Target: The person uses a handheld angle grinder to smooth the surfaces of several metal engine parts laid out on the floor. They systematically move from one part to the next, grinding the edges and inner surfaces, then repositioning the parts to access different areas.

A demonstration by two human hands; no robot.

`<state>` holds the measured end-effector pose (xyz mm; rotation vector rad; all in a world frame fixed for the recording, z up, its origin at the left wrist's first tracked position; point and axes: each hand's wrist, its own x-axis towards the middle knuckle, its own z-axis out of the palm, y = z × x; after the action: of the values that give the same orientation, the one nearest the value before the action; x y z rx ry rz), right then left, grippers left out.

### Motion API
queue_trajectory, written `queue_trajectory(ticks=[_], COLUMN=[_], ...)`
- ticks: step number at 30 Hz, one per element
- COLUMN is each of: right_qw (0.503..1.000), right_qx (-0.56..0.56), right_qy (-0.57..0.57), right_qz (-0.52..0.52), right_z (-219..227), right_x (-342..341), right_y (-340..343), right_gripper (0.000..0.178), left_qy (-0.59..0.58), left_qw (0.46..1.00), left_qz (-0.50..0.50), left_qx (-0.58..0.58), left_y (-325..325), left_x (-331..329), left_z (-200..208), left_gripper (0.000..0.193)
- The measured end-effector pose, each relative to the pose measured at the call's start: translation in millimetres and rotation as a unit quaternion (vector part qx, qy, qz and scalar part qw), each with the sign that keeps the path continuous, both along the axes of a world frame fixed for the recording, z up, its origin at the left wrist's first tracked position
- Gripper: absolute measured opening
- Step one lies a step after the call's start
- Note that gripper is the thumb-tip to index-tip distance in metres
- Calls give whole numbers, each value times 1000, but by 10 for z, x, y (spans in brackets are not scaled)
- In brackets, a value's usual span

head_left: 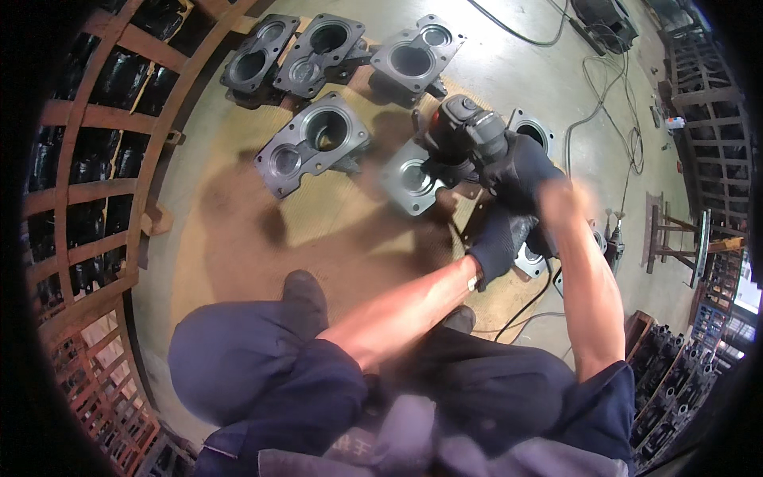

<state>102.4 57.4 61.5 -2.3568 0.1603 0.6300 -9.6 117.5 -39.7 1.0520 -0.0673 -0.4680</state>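
Note:
My right hand [518, 173], in a dark glove, is wrapped around a black handheld power tool [467, 126]. The exact kind of tool is unclear from this angle. My left hand [497, 242], gloved too, is closed just below, close to the tool's underside; what lies inside its fingers is hidden. Under the tool is a grey metal casting [415, 179] with a flat flange and round bores, partly covered by tool and hands. Another casting [531, 127] shows beyond my right hand, and a pale flange [531, 261] peeks out below my left hand.
Several similar castings, one of them [311, 143] at left centre, stand on a tan mat [318, 230]. Slatted crates [111, 119] line the left. Cables [592, 103] trail over the floor at right, near a small metal stand [675, 242]. My shoe [304, 294] rests on the mat.

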Motion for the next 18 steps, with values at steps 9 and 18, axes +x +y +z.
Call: queue_trajectory(ticks=[9, 18], right_qw=[997, 964], right_qx=[40, 220], right_qy=[-64, -130], right_qz=[-12, -80], right_z=[249, 1199], right_x=[-235, 151], right_y=[303, 516], right_gripper=[35, 23], left_qy=[57, -269], left_qw=[979, 892], left_qz=[-182, -301], left_qx=[67, 203], left_y=[613, 1527], left_x=[249, 1164], left_z=[562, 1777], left_gripper=[35, 25])
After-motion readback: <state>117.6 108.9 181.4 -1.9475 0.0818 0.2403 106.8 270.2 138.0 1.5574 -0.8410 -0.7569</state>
